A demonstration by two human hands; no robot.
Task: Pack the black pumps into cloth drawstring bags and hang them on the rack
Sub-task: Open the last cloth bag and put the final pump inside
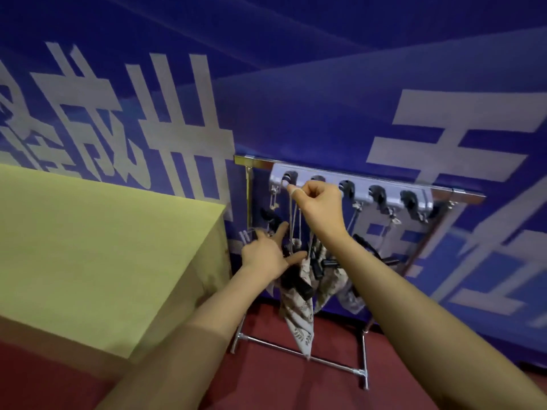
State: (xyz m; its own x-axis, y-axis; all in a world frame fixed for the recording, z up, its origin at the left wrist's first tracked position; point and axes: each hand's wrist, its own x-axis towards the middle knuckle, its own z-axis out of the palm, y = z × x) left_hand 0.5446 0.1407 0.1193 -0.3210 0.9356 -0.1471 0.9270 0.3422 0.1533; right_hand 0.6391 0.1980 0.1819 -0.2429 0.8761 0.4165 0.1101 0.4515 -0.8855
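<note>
The right hand (318, 202) is up at the rack (352, 187), fingers curled tight and pinching the cords (293, 223) of a cloth drawstring bag (299, 318) right beside the leftmost black clip on the grey hook bar. The cords run straight down from that pinch to the gathered neck of the bag, which hangs below at about six o'clock from the hand, its pointed corner reaching down in front of the rack's lower crossbar. A black pump (296, 284) pokes out of the bag's mouth, only partly covered by the leaf-print cloth.

The left hand (268, 253) sits at about seven o'clock from the right one, fingers spread wide and gripping nothing, its palm side pressed against the top of the bag and the shoe. A second printed bag (331, 279) hangs just to the three o'clock side, touching the first, with more black shoe parts showing at its opening. The yellow-green desk (103, 247) stands off at nine o'clock, close beside the rack, over a red floor (296, 389) and in front of a blue banner wall (325, 99).
</note>
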